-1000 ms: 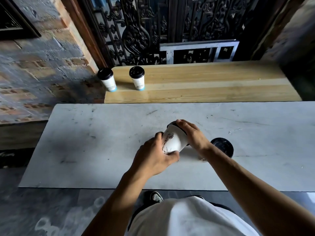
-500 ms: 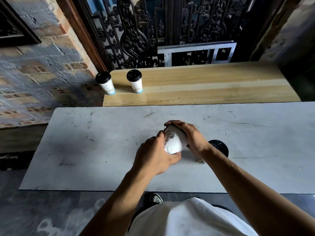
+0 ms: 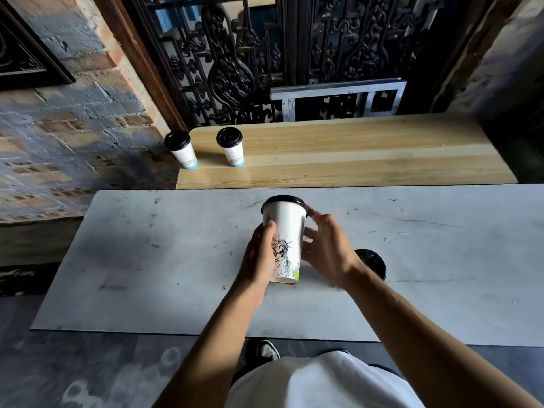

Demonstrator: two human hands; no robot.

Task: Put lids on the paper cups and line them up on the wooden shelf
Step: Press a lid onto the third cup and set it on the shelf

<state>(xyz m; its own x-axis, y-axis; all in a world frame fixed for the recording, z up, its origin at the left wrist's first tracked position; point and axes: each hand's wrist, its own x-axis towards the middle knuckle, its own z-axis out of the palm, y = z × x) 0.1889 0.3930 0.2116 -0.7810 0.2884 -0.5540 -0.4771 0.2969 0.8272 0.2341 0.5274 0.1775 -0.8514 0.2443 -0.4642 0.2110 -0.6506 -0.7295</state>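
Head view: left hand point(image 3: 259, 257) wrapped round the white paper cup with the statue drawing point(image 3: 285, 240), black plastic lid point(image 3: 284, 200) on top, held tilted over the grey marble table point(image 3: 147, 260). Right hand point(image 3: 329, 248) loosely spread beside the cup, fingertips near the lid rim. Spare black round lid point(image 3: 373, 262) flat behind the right wrist. Two lidded white cups point(image 3: 180, 149) point(image 3: 231, 145) at the left end of the pale wooden shelf point(image 3: 353, 154).

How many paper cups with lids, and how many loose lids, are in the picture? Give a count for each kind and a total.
Paper cups with lids: 3 (two on the wooden shelf, one held in both hands)
Loose lids: 1 (on the white table)
Total: 4
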